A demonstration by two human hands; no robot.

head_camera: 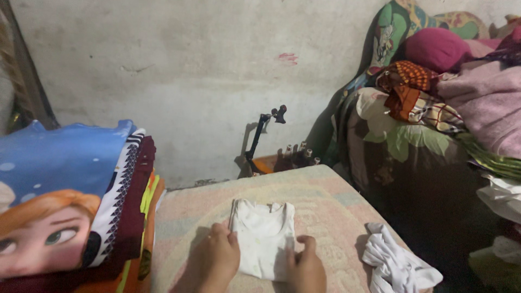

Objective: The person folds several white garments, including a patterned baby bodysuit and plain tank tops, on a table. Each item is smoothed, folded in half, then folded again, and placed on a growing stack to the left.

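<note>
A small white sleeveless top (pixel 263 233) lies folded lengthwise on a pale pink and cream towel-covered surface (pixel 320 195). My left hand (pixel 217 258) rests flat on the top's left edge, fingers together. At the garment's lower right edge, my right hand (pixel 306 266) presses down with the fingers curled on the cloth. Neither hand lifts the garment.
A stack of folded clothes (pixel 81 201) with a blue cartoon print on top stands at the left. A crumpled white cloth (pixel 393 263) lies at the right. A heap of colourful clothes (pixel 450 92) fills the right side. A black clamp stand (pixel 260 138) stands by the wall.
</note>
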